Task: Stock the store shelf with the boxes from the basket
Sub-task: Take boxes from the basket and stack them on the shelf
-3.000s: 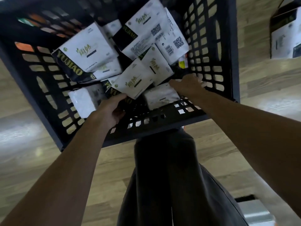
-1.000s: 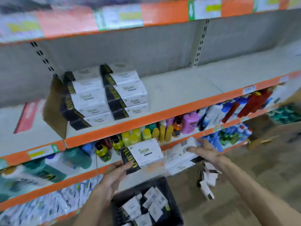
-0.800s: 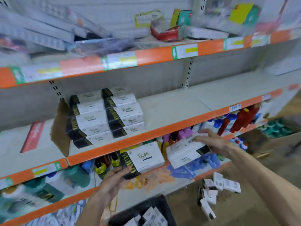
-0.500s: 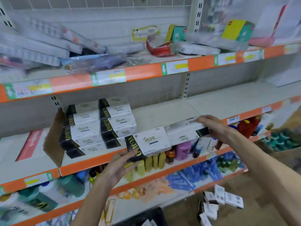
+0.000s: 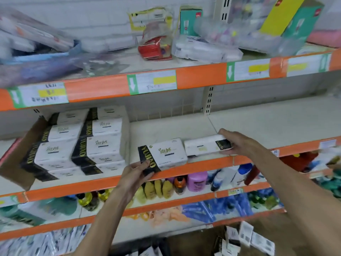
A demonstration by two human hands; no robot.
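My left hand [image 5: 135, 173] grips the black end of a white box with gold lettering [image 5: 166, 154], holding it at the front lip of the middle shelf [image 5: 184, 130]. My right hand [image 5: 236, 141] holds a second white box [image 5: 201, 146] by its right end, low over the same shelf, just right of the first. Two stacks of matching boxes [image 5: 79, 141] stand at the shelf's left. Only a dark sliver of the basket [image 5: 162, 248] with boxes shows at the bottom edge.
A brown cardboard flap [image 5: 20, 154] leans left of the stacks. The upper shelf [image 5: 201, 74] carries bags and packets. Bottles [image 5: 195, 181] fill the shelf below. Several loose boxes [image 5: 245, 237] lie on the floor at the lower right. The middle shelf is bare to the right.
Both hands have lifted a box each from the basket up to the middle shelf. My view has risen with them from the basket to the shelves.
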